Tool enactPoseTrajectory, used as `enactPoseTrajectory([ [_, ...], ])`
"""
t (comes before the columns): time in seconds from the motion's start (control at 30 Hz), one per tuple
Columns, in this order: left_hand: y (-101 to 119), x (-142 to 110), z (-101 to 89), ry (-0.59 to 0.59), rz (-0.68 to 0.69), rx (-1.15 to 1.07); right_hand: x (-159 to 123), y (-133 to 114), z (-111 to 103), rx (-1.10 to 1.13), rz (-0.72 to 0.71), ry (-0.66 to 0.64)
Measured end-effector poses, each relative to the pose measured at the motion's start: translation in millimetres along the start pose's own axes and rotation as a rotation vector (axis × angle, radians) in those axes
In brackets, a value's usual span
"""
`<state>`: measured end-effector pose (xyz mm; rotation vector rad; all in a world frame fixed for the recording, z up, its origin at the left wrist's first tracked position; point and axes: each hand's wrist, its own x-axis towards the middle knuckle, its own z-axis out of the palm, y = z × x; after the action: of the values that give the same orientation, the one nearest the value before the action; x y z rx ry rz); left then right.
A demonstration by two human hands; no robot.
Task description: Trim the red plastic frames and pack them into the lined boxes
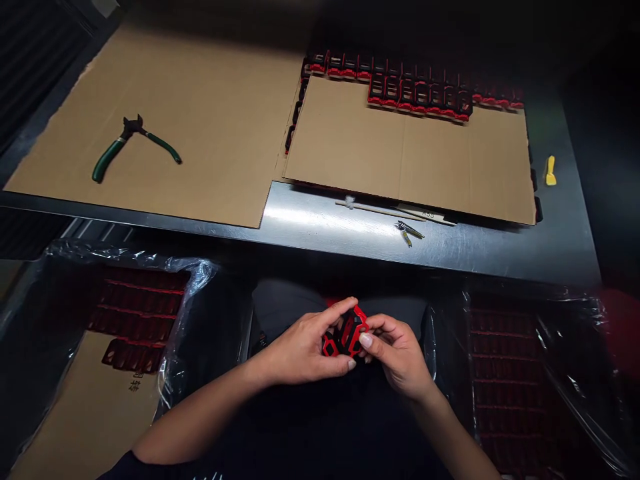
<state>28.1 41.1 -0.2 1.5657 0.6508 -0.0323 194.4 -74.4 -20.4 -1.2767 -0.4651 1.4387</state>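
Observation:
Above my lap, my left hand (303, 348) is closed around small red-and-black plastic parts (354, 330). At least two of them seem to sit together there, one behind the other, and the fingers partly cover them. From the other side, my right hand (404, 357) grips the edge of the nearer part between thumb and fingers. More parts of the same look stand in rows (420, 97) on a cardboard sheet (350, 147) at the back of the metal table.
Green-handled pliers (109, 159) lie spread on a large cardboard sheet (210, 133). Near the table's front edge are a thin stick (380, 209) and a small metal clipper (410, 232). A yellow piece (551, 172) lies right. Plastic-lined boxes with part rows flank me, left (200, 270) and right (575, 387).

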Motion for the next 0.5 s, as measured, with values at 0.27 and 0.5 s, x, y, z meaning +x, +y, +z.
enactPoseTrajectory([
  [0.27, 5.7, 0.7, 3.6, 0.025, -0.007, 0.138, -0.8, -10.8, 9.8, -0.345, -0.177, 0.067],
  [0.5, 2.4, -1.4, 3.6, 0.057, 0.048, 0.091, 6.9, -1.0, 11.1, -0.112, -0.112, 0.047],
])
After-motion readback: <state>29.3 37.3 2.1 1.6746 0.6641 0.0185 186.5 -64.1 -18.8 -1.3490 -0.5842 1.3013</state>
